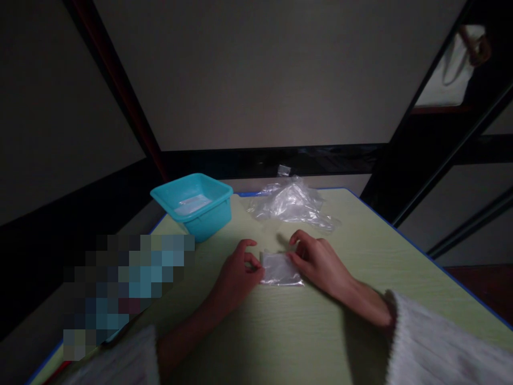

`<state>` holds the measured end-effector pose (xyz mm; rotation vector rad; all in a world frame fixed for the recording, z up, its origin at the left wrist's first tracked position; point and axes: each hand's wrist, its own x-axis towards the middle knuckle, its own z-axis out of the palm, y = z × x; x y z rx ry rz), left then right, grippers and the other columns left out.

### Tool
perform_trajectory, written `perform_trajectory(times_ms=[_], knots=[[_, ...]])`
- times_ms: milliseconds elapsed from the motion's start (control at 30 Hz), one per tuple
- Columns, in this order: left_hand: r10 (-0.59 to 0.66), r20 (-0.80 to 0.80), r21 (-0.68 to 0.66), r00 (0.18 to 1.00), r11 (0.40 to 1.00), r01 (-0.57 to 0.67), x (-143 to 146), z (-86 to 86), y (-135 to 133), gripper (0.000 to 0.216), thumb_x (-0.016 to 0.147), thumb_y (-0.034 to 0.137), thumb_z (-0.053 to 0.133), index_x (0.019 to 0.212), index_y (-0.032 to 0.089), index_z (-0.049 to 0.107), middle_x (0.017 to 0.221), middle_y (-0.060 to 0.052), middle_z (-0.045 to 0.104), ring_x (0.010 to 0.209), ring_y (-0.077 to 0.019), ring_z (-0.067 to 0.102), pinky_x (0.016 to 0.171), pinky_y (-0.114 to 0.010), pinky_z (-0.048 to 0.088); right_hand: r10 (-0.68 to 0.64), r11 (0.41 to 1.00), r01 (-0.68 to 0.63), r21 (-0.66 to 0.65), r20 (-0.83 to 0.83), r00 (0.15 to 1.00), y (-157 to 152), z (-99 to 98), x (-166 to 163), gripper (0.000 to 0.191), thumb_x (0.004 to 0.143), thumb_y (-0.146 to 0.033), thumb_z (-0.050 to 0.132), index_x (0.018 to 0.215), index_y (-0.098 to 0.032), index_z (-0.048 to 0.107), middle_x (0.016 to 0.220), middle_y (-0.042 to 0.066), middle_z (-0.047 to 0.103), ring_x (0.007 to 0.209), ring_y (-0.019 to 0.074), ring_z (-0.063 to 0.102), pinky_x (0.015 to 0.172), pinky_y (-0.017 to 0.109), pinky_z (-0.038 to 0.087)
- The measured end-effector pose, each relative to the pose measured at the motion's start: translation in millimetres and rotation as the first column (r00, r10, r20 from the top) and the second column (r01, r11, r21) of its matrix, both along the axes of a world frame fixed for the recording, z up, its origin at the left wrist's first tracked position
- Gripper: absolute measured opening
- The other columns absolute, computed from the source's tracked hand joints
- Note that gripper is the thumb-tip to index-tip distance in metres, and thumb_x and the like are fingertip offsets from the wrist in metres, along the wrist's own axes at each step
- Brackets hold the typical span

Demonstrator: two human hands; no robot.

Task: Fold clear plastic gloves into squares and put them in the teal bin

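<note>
Two bare hands meet over a small clear plastic packet (pixel 281 270), which lies flat on the pale green tabletop (pixel 280 337), in front of the person. At its left edge, the left hand (pixel 240 272) has its thumb tip against the plastic or just beside it; the index finger stretches out free above while the other fingers curl in, and whether they pinch the edge I cannot tell. The right hand (pixel 318 262) sets its thumb at the packet's upper right corner, a gap showing between thumb and bent index finger. The hands are apart from each other, with the packet between them. Beyond, near the far edge, sits a crumpled heap of clear plastic (pixel 290 200). To its left stands a turquoise plastic basin (pixel 210 219), upright, with a flat whitish item (pixel 194 204) inside. Nearer on the left, a pixelated patch (pixel 140 280) hides whatever lies there. Light grey fuzzy sleeves (pixel 436 342) cover both forearms. Blue edging trims the tabletop, a plain panel (pixel 260 75) rises behind it, and a white bag (pixel 451 77) shows at upper right.
</note>
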<state>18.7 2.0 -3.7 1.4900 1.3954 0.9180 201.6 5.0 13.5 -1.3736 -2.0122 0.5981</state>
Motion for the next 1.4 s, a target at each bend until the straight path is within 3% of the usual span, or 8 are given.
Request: perform_trajectory(times_ms=[100, 167, 300, 433, 600, 833, 1233, 1400], knots=[[-0.004, -0.012, 0.003, 1.000, 1.000, 0.005, 0, 0.2, 0, 0.042, 0.062, 0.002, 0.053, 0.098, 0.019, 0.041, 0.057, 0.012, 0.050, 0.045, -0.0081, 0.055, 0.045, -0.016, 0.041, 0.043, 0.918, -0.134, 0.372, 0.241, 0.969, -10, 5.7, 0, 0.014, 0.084, -0.019, 0.042, 0.081, -0.015, 0.054, 0.069, 0.005, 0.059, 0.061, 0.0167, 0.056, 0.054, 0.028, 0.043], [-0.008, -0.017, 0.012, 1.000, 1.000, 0.008, 0, 0.1, 0, 0.043, 0.062, 0.002, 0.052, 0.099, 0.019, 0.041, 0.057, 0.012, 0.050, 0.045, -0.0087, 0.055, 0.045, -0.017, 0.041, 0.128, 0.872, -0.275, 0.405, 0.354, 0.927, -17, 7.3, -3, 0.022, 0.088, -0.021, 0.038, 0.086, -0.013, 0.059, 0.079, 0.010, 0.062, 0.072, 0.0197, 0.058, 0.064, 0.033, 0.048], [-0.010, -0.036, 0.031, 0.999, 0.999, 0.011, -1, -1.6, 1, 0.042, 0.061, 0.002, 0.052, 0.098, 0.019, 0.042, 0.057, 0.012, 0.051, 0.045, -0.0088, 0.055, 0.046, -0.017, 0.041, 0.249, 0.878, -0.398, 0.267, 0.455, 0.855, -27, 1.4, -10, 0.036, 0.089, -0.024, 0.041, 0.121, -0.008, 0.050, 0.120, 0.015, 0.057, 0.110, 0.0236, 0.053, 0.098, 0.046, 0.037], [-0.010, -0.033, 0.030, 0.999, 0.999, 0.011, -2, -3.7, 2, 0.044, 0.061, 0.003, 0.053, 0.100, 0.019, 0.041, 0.056, 0.012, 0.051, 0.045, -0.0085, 0.054, 0.046, -0.017, 0.041, 0.322, 0.898, -0.428, 0.101, 0.513, 0.796, -30, -7.2, -14, 0.053, 0.092, -0.035, 0.038, 0.135, -0.006, 0.034, 0.139, 0.017, 0.036, 0.129, 0.0243, 0.033, 0.107, 0.047, 0.026], [-0.003, 0.008, -0.052, 1.000, 0.999, 0.003, -1, -0.2, 3, 0.045, 0.062, 0.005, 0.055, 0.102, 0.019, 0.041, 0.057, 0.012, 0.051, 0.043, -0.0079, 0.054, 0.042, -0.015, 0.040, 0.372, 0.905, -0.423, -0.027, 0.531, 0.761, -29, -8.8, -13, 0.060, 0.092, -0.044, 0.032, 0.139, -0.006, 0.026, 0.144, 0.016, 0.023, 0.133, 0.0232, 0.021, 0.109, 0.043, 0.022], [0.030, 0.024, -0.170, 0.999, 0.985, -0.026, -3, 15.0, 0, 0.044, 0.062, 0.003, 0.052, 0.101, 0.019, 0.038, 0.061, 0.011, 0.050, 0.045, -0.0099, 0.058, 0.030, -0.012, 0.034, 0.390, 0.899, -0.435, -0.043, 0.527, 0.755, -29, -8.6, -13, 0.062, 0.092, -0.047, 0.031, 0.139, -0.006, 0.025, 0.144, 0.016, 0.019, 0.134, 0.0235, 0.017, 0.109, 0.043, 0.020], [0.012, 0.099, -0.289, 0.995, 0.957, 0.017, -19, 22.8, -3, 0.038, 0.067, 0.012, 0.056, 0.099, 0.018, 0.038, 0.067, 0.005, 0.057, 0.057, -0.0166, 0.066, 0.031, -0.013, 0.037, 0.402, 0.892, -0.448, -0.062, 0.564, 0.721, -29, -8.2, -13, 0.059, 0.093, -0.047, 0.027, 0.140, -0.013, 0.024, 0.146, 0.014, 0.016, 0.134, 0.0237, 0.012, 0.109, 0.044, 0.018], [0.011, 0.049, -0.104, 0.999, 0.995, -0.006, -20, 17.7, -1, 0.027, 0.069, 0.012, 0.052, 0.093, 0.019, 0.042, 0.067, 0.007, 0.051, 0.054, -0.0162, 0.066, 0.031, -0.015, 0.038, 0.403, 0.894, -0.443, -0.071, 0.563, 0.722, -28, -7.1, -15, 0.057, 0.093, -0.045, 0.029, 0.140, -0.014, 0.026, 0.146, 0.015, 0.016, 0.134, 0.0248, 0.012, 0.109, 0.045, 0.018]])
